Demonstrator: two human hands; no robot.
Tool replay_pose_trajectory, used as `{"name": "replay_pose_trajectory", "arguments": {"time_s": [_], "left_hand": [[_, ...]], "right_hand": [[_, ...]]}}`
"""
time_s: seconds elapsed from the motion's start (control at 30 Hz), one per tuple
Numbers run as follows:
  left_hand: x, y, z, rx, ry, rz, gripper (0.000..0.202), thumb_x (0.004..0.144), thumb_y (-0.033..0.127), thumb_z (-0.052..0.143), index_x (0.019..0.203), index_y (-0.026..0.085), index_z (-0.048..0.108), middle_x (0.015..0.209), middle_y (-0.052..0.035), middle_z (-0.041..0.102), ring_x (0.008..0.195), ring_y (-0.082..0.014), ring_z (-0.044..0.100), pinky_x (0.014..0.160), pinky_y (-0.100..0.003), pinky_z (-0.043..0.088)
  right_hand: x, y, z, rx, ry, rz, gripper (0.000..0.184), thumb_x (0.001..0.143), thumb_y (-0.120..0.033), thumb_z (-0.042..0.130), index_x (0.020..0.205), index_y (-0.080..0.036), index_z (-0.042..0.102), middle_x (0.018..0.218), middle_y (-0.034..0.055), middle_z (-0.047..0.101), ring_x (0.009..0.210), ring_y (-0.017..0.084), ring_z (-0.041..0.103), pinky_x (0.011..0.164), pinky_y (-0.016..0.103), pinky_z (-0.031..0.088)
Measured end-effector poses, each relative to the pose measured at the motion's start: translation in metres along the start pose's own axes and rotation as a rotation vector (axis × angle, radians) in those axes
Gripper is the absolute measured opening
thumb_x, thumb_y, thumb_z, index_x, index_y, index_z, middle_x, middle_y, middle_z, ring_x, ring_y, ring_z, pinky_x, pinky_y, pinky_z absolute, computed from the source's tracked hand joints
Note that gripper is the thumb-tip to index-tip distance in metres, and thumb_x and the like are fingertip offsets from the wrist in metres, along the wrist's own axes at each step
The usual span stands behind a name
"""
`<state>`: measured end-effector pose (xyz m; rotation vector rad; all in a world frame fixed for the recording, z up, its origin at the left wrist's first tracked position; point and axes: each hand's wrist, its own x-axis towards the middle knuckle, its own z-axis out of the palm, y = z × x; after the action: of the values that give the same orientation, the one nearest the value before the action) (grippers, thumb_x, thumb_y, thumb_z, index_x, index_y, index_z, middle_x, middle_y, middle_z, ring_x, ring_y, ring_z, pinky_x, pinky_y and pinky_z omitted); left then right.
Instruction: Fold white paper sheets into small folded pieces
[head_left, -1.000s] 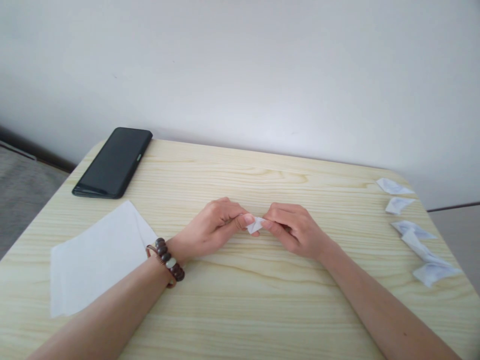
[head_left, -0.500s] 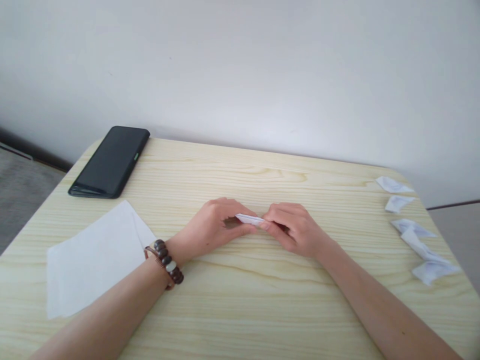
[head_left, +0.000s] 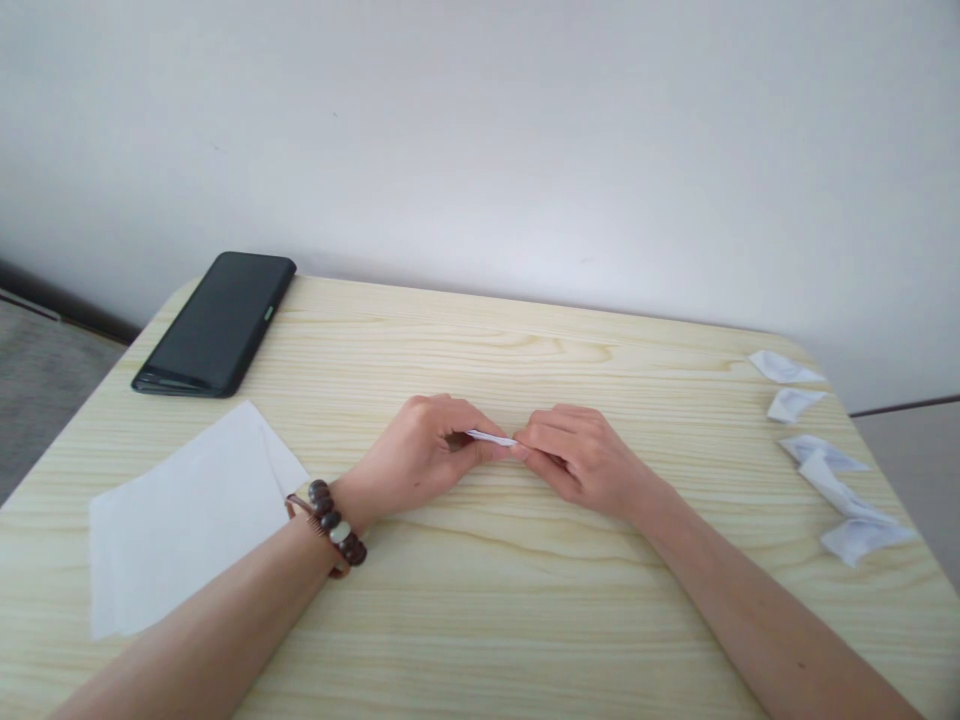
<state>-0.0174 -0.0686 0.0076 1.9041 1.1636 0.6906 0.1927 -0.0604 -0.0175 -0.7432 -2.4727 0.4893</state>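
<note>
A plain white wall [head_left: 525, 150] fills the upper part of the view. Against it stands a light wood-grain table [head_left: 480, 610] with rounded far corners; a grey floor covering [head_left: 37, 370] shows beyond its left edge.

On the table's left side lie white paper sheets [head_left: 187, 530], stacked slightly out of line and partly hidden by the left forearm. A black smartphone [head_left: 217, 325] lies at the far left corner, its screen facing up and dark, just beyond the sheets.

Both hands are bare and meet near the middle of the table. The left hand [head_left: 431, 450] is curved, thumb and fingers closed about one part of the work. The right hand [head_left: 574, 455], fingers bent, pinches the opposite end.

Five folded white paper pieces [head_left: 786, 368] form a rough column along the right edge; the nearest three overlap in view, the farther two lie apart. A beaded bracelet [head_left: 330, 525], dark with one pale bead, and a thin brown bangle [head_left: 298, 505] encircle the left wrist.

The smallest item, a folded paper strip [head_left: 490, 437], is grasped between the two hands, seen nearly edge-on. Fingers cover its ends; whether it touches the table cannot be determined.
</note>
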Motion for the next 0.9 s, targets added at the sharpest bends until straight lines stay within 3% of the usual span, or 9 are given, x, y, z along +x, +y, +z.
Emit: {"name": "replay_pose_trajectory", "arguments": {"time_s": [0.3,0.53,0.63,0.77,0.9], "left_hand": [[-0.0021,-0.0043,-0.0021,0.107,-0.07,0.128,0.018,0.089,0.031,0.057,0.092,0.02,0.071,0.08,-0.0008,0.071,0.073,-0.0133,0.06,0.068,-0.024,0.043],[-0.0025,-0.0031,-0.0025,0.124,-0.107,0.238,0.016,0.09,0.022,0.054,0.085,0.017,0.069,0.074,0.0009,0.07,0.064,-0.0107,0.057,0.073,-0.027,0.041],[-0.0024,-0.0029,-0.0017,0.085,-0.079,0.195,0.018,0.09,0.023,0.054,0.083,0.018,0.07,0.075,0.0012,0.071,0.066,-0.0108,0.059,0.069,-0.024,0.042],[-0.0018,-0.003,-0.0007,0.006,-0.047,0.031,0.015,0.083,0.031,0.064,0.089,0.019,0.071,0.076,0.0007,0.071,0.065,-0.0115,0.061,0.058,-0.021,0.043],[-0.0015,-0.0014,0.0003,-0.061,-0.059,-0.044,0.014,0.08,0.031,0.067,0.085,0.019,0.072,0.075,0.0008,0.07,0.065,-0.0114,0.062,0.058,-0.02,0.045]], "right_hand": [[0.0003,-0.0043,-0.0013,-0.006,0.027,0.001,0.018,0.093,-0.021,0.048,0.077,-0.016,0.056,0.066,-0.0004,0.055,0.059,0.011,0.045,0.06,0.026,0.033],[0.0007,-0.0038,0.0007,-0.024,-0.034,-0.038,0.022,0.092,-0.016,0.047,0.072,-0.017,0.056,0.067,-0.0004,0.056,0.061,0.011,0.046,0.061,0.027,0.033],[0.001,-0.0038,-0.0006,0.044,-0.013,-0.019,0.022,0.093,-0.017,0.047,0.074,-0.016,0.058,0.066,-0.0007,0.055,0.06,0.01,0.046,0.061,0.025,0.033],[0.0004,-0.0032,-0.0028,0.133,0.047,0.059,0.019,0.093,-0.02,0.049,0.077,-0.015,0.057,0.064,-0.002,0.051,0.059,0.009,0.044,0.058,0.022,0.032],[-0.0003,-0.0034,-0.0023,0.124,0.037,0.055,0.019,0.093,-0.021,0.05,0.076,-0.016,0.057,0.062,-0.0028,0.05,0.058,0.008,0.043,0.058,0.022,0.032]]}}
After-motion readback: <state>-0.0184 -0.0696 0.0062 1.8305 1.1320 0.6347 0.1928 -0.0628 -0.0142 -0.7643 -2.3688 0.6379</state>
